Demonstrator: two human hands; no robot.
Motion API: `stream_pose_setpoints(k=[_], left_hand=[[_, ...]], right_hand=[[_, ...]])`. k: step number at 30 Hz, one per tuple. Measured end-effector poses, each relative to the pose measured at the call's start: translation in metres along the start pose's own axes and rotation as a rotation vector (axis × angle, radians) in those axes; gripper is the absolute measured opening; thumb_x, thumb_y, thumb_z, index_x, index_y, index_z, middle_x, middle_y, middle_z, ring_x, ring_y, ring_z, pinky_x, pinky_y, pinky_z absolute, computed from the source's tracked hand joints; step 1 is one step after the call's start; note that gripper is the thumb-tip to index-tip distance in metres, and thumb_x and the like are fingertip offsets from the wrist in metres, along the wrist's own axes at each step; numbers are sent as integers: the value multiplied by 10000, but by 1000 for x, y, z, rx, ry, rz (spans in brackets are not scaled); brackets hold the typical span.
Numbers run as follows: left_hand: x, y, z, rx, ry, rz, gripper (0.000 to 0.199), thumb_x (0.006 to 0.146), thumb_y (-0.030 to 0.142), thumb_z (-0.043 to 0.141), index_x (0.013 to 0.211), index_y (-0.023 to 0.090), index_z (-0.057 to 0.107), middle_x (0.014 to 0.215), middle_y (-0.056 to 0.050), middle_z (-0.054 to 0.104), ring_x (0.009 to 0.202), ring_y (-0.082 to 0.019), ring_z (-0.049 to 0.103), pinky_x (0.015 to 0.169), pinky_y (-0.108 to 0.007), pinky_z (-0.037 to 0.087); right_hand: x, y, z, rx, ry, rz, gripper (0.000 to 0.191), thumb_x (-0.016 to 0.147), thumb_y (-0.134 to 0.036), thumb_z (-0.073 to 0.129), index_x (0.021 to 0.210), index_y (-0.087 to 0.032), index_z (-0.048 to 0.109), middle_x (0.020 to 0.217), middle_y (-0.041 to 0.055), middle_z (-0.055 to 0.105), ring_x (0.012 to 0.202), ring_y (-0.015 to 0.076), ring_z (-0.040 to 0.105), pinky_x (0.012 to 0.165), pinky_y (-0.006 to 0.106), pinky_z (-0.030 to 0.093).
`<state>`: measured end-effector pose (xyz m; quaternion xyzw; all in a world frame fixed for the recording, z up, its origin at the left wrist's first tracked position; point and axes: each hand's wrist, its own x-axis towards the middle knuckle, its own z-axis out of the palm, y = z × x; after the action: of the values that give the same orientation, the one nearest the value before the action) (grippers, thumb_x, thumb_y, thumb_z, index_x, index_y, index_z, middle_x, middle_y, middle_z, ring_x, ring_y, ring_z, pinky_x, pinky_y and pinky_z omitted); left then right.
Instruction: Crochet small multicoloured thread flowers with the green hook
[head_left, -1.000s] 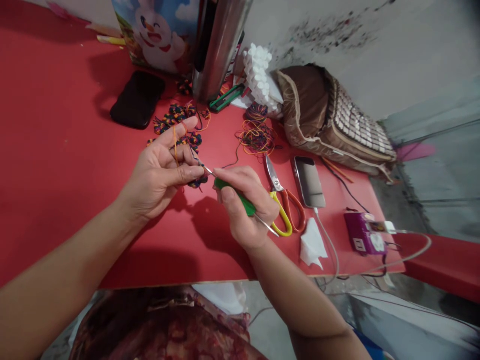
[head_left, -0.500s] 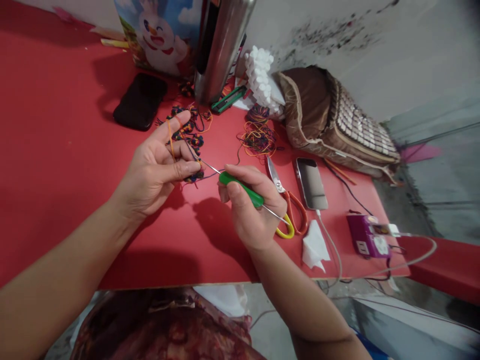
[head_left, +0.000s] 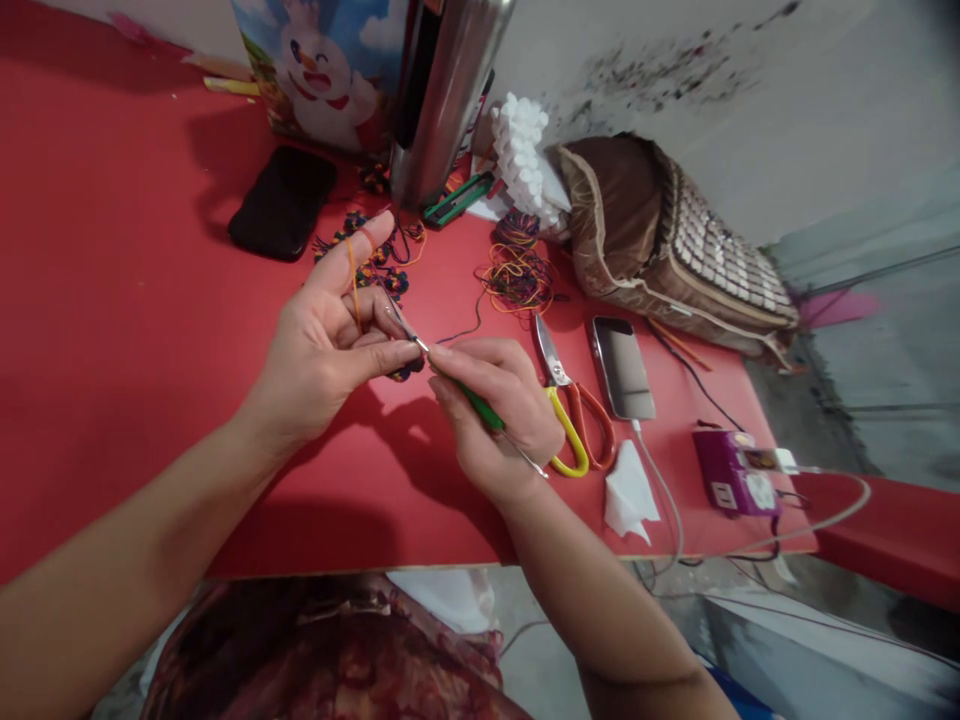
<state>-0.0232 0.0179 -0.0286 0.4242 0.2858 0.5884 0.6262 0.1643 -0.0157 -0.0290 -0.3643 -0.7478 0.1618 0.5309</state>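
Note:
My right hand (head_left: 499,405) is closed round the green handle of a crochet hook (head_left: 480,405). The hook's metal tip meets my left fingertips, and its other metal end sticks out below my palm. Between the thumb and fingers of my left hand (head_left: 330,330) is a small dark multicoloured crochet piece (head_left: 407,370), mostly hidden. Orange yarn (head_left: 352,275) loops over my raised left index finger. Behind that hand lie several small dark multicoloured crocheted pieces (head_left: 390,282). A loose tangle of variegated yarn (head_left: 516,278) rests farther right, with a strand running toward my hands.
Scissors (head_left: 577,425) with one yellow and one red handle lie right of my right hand. A plugged-in phone (head_left: 622,368), white tissue (head_left: 631,495) and purple box (head_left: 739,475) are beyond. Behind stand a metal flask (head_left: 450,100), green cutter (head_left: 459,200) and brown cushion (head_left: 675,230); a black phone-shaped object (head_left: 283,205) lies left.
My right hand has tilted and brought the hook's tip closer to my left fingertips. My left hand has shifted slightly right, the crochet piece still in its pinch.

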Motion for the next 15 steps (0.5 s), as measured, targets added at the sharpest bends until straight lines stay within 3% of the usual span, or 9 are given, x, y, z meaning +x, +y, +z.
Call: stream_pose_setpoints(k=[6,11,15], left_hand=[[-1,5,1,89,-19,23,995,774,102,975,1656,285,551,783,75,701,722,-142,692,716,-282,617],[-2,6,-1,199,-15,50,965,810,100,924,1671,303,538,808,57,698,776,-147,706,740,-268,615],[-2,1,-3,183,-24,82,899,826,97,904,1626,353,584,821,62,703,754,-121,682,704,-230,592]], right_hand=[[-2,7,1,-42,-1,-108,448,1037,-112,704,1358,-404,817,1015,28,752,863,179,753,679,323,637],[0,12,1,-2,-2,-153,484,979,-45,757,1334,-365,833,1028,24,721,863,155,736,665,291,622],[4,9,-3,10,-49,-174,336,1024,-164,745,1316,-303,839,1005,50,716,868,180,720,669,318,634]])
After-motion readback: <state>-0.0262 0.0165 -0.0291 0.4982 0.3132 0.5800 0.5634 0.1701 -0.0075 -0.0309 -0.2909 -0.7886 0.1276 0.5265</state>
